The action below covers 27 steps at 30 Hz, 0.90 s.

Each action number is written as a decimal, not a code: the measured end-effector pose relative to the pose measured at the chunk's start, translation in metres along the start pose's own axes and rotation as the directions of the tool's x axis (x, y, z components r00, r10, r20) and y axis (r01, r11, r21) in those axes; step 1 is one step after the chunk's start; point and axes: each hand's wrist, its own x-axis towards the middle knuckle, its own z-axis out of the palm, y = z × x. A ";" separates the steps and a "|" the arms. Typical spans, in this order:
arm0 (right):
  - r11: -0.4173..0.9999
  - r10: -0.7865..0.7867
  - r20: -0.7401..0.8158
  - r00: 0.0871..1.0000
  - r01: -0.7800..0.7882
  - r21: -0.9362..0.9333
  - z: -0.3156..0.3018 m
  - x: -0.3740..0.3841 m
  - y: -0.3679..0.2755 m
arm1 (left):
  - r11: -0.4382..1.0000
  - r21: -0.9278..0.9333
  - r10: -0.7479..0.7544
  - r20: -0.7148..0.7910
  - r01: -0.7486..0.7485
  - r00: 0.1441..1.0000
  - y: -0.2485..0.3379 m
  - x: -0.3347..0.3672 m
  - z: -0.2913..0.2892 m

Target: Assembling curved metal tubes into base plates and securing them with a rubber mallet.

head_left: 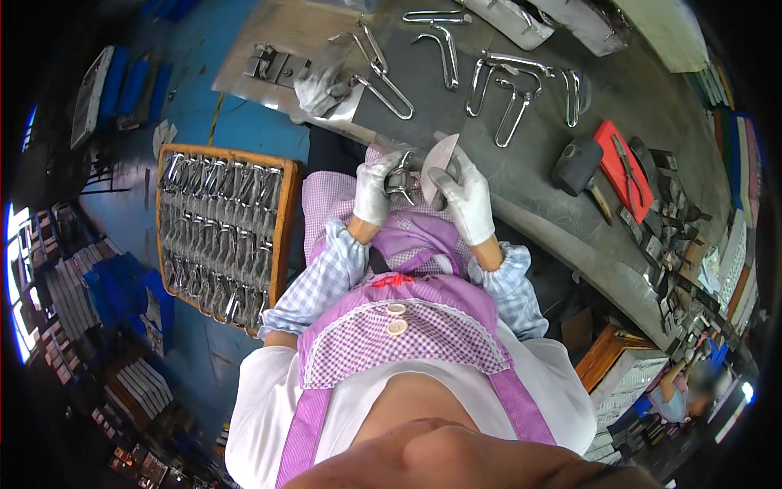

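A shiny metal piece (401, 184) was just off the near edge of the workbench (538, 175), on the person's side, above the lap. The left hand (374, 194), in a white glove, had its fingers curled closed on it, probably to keep the slick part steady. The right hand (470, 200), also gloved, pinched a pale curved piece (440, 167) between thumb and fingers, broad and thin like a crescent; whether it touched the metal, I could not tell. Both were held close together, perhaps for easy viewing, and the gloves likely spared the polish and the skin.

On the bench's far part lay bent, mirror-bright instruments (517, 60), looped and hooked, spread loosely, it seemed, for picking up singly. A crumpled fabric glove (320, 90) sat at the bench's left end. Toward its right, a black-headed mallet (577, 165) and pliers (628, 171) on a smooth red tray (609, 163) lay presumably within reach. Left of the bench, a wooden-rimmed crate (289, 216) held rows of glinting metal parts nested in grey, soft-looking material, perhaps against scratches.
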 end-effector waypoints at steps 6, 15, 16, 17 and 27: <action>1.000 -0.014 0.093 0.996 0.016 -0.025 -0.001 -0.025 -0.046 | 0.692 0.579 0.447 0.123 -0.430 0.886 -0.001 -0.024 0.000; 0.935 -0.103 0.225 0.969 0.017 0.354 0.005 -0.039 -0.051 | 0.870 0.354 0.395 -0.084 -0.344 0.915 -0.002 -0.045 -0.002; 0.896 -0.100 0.221 0.970 -0.009 0.443 0.011 -0.041 -0.049 | 0.949 0.216 0.261 -0.120 -0.232 0.958 0.003 -0.049 -0.006; 0.902 -0.097 0.200 0.975 0.001 0.431 0.016 -0.037 -0.037 | 0.926 0.260 0.312 -0.117 -0.274 0.943 0.001 -0.052 -0.009; 0.420 -0.632 -0.047 0.774 0.290 -0.860 0.004 0.050 0.048 | 1.000 -0.030 -0.013 -0.683 -0.010 0.730 0.084 -0.146 -0.193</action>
